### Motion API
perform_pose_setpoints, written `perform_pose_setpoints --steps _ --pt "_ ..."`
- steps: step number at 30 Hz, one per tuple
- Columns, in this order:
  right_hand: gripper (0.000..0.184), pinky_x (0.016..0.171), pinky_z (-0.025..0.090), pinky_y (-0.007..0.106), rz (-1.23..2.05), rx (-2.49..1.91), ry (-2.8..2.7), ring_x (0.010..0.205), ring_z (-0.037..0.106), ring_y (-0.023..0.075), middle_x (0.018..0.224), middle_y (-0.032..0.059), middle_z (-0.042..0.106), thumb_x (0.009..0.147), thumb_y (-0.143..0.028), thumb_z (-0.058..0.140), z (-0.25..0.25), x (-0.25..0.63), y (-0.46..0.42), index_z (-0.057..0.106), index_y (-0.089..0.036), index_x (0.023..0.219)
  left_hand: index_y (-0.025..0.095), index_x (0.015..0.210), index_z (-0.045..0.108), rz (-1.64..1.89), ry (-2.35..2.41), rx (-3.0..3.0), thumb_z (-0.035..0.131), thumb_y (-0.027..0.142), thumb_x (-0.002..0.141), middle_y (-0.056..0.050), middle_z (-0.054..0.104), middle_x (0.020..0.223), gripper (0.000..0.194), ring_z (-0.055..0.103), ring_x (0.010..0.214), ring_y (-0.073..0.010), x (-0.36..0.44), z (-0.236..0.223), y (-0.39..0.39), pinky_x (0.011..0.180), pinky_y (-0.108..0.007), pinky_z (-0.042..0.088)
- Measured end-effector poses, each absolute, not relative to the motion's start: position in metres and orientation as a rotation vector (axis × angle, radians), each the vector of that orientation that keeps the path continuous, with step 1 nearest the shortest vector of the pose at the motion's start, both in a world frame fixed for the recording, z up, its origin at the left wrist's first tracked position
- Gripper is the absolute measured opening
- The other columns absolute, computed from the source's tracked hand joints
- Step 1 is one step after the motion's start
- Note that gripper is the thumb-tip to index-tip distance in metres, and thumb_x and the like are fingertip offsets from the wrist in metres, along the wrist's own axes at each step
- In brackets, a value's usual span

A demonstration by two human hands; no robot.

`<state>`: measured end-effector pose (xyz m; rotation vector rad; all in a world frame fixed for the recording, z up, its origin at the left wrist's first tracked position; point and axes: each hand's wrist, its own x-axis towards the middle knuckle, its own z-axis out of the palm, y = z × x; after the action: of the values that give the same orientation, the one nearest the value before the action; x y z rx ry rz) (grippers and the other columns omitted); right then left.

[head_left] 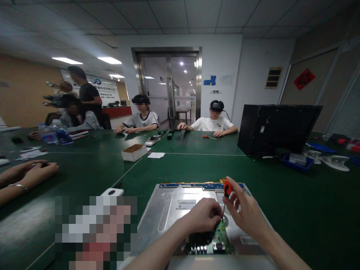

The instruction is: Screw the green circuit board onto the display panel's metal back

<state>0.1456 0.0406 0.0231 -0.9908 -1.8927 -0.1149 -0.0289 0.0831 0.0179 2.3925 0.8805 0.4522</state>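
The right hand pinches the orange screwdriver nearly upright, its tip down by the green board, right beside the left hand, whose fingers press together.

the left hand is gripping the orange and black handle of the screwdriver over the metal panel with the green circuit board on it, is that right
Not quite: the head view shows the right hand gripping the handle of the screwdriver. It is over the metal panel, with the green circuit board on it.
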Motion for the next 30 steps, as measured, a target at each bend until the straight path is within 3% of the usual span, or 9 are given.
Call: perform_pose_setpoints --steps 18,30 --pt "0.048 0.038 0.044 0.019 -0.193 -1.015 -1.883 0.042 0.058 0.0114 0.064 -0.0033 0.062 0.105 -0.036 0.037 0.0248 0.1441 0.0399 0.025 -0.021 0.149 0.012 0.085 0.076 0.455 0.894 2.385 0.065 0.003 0.073 -0.003 0.071 0.076 0.019 0.058 0.063 -0.0137 -0.0289 0.0197 0.0817 0.061 -0.019 0.042" --pt "0.049 0.042 0.046 0.021 -0.148 -1.022 -1.889 0.044 0.057 0.0119 0.068 -0.0017 0.063 0.104 -0.032 0.039 0.0217 0.1457 0.0399 0.025 -0.02 0.149 0.012 0.085 0.076 0.438 0.909 2.379 0.064 0.004 0.073 -0.003 0.072 0.077 0.019 0.059 0.065 -0.0142 -0.0286 0.0194 0.0816 0.062 -0.02 0.043"
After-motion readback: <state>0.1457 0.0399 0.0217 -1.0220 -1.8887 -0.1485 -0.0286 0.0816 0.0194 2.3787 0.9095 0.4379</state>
